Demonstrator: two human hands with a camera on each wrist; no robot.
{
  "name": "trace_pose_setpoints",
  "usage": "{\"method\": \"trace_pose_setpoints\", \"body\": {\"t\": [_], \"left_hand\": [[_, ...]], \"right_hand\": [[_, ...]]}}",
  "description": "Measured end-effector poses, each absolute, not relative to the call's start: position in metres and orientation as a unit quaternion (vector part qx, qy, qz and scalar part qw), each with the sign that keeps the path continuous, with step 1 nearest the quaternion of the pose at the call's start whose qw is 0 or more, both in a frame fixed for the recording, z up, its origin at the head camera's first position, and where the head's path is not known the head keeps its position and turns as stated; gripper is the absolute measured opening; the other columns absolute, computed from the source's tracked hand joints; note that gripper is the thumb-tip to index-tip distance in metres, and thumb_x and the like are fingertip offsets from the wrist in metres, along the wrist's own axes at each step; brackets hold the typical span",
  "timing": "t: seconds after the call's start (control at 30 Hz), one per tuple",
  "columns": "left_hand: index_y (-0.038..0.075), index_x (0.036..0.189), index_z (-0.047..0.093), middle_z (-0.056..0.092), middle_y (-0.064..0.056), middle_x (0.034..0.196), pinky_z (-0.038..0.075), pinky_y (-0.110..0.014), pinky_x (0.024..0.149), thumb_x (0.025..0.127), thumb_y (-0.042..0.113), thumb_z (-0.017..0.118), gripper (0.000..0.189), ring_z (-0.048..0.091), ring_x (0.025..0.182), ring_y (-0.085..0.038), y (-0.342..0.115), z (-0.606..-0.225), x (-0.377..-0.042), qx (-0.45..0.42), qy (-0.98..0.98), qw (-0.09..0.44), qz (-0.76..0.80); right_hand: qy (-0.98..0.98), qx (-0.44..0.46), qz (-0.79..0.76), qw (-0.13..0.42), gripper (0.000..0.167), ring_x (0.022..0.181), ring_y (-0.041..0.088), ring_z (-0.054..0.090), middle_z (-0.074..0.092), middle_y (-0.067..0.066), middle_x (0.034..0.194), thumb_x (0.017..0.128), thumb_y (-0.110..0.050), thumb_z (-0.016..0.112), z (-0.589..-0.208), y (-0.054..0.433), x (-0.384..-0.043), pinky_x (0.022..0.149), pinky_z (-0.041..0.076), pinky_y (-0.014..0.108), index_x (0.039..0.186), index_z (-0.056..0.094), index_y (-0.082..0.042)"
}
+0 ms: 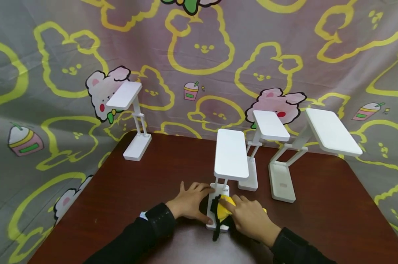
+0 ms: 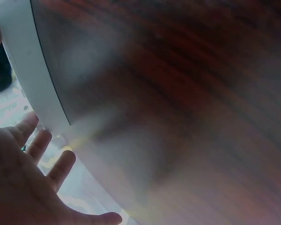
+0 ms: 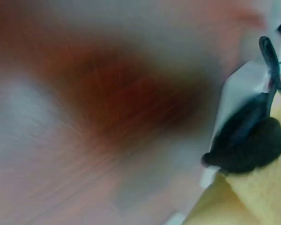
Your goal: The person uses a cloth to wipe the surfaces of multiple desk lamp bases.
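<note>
Several white folding desk lamps stand on the table. My left hand, fingers spread and fairly straight, touches the left side of the base of the nearest lamp. The left wrist view shows its fingers beside a white edge. My right hand holds a fuzzy yellow-and-black thing over that same base, index finger pointing across it. Its black parts and thin black strap hang off the yellow material in the right wrist view; its exact kind is unclear. The right fingers are mostly out of that view.
One white lamp stands at the back left. Two more, a smaller lamp and a larger lamp, stand to the right, their heads overhanging the table. A patterned cloth hangs behind the dark wooden table.
</note>
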State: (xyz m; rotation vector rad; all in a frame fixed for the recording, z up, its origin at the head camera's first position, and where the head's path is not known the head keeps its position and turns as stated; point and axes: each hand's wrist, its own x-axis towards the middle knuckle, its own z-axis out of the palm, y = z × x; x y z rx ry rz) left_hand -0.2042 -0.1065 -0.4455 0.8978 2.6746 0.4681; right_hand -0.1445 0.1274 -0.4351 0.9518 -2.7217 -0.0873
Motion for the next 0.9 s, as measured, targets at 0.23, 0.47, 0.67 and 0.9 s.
{"method": "trace_pose_setpoints", "body": {"t": [0.23,0.47,0.67,0.9], "left_hand": [[0.022,0.151,0.039,0.037,-0.001,0.155,0.013,-0.079,0.107,0.068,0.065,0.079,0.101,0.033,0.142,-0.024,-0.104,-0.447,-0.203,0.307,0.928,0.145,0.156],[0.026,0.150,0.039,0.037,-0.001,0.154,0.012,-0.079,0.106,0.070,0.060,0.081,0.097,0.033,0.142,-0.025,-0.109,-0.444,-0.204,0.311,0.927,0.140,0.153],[0.024,0.149,0.040,0.037,-0.001,0.154,0.013,-0.080,0.106,0.069,0.057,0.082,0.096,0.033,0.142,-0.025,-0.112,-0.440,-0.204,0.309,0.928,0.138,0.158],[0.020,0.151,0.038,0.036,-0.001,0.155,0.014,-0.079,0.106,0.069,0.063,0.079,0.101,0.033,0.142,-0.024,-0.107,-0.444,-0.203,0.307,0.926,0.151,0.157]], "right_hand": [[-0.948,0.294,-0.019,0.119,0.043,0.078,0.016,0.063,0.064,0.003,0.097,0.086,-0.015,0.068,-0.444,0.124,-0.163,0.044,0.041,0.024,0.127,0.065,-0.028],[-0.921,0.371,0.020,0.122,0.044,0.081,0.014,0.065,0.064,-0.001,0.098,0.083,-0.017,0.071,-0.440,0.126,-0.123,0.044,0.040,0.021,0.125,0.063,-0.025],[-0.919,0.375,0.037,0.114,0.039,0.079,0.013,0.065,0.064,-0.003,0.096,0.087,-0.020,0.070,-0.435,0.125,-0.125,0.043,0.035,0.019,0.124,0.064,-0.027],[-0.936,0.324,-0.012,0.139,0.042,0.071,0.016,0.063,0.065,0.003,0.096,0.083,-0.016,0.072,-0.440,0.122,-0.170,0.043,0.038,0.023,0.123,0.067,-0.026]]}}
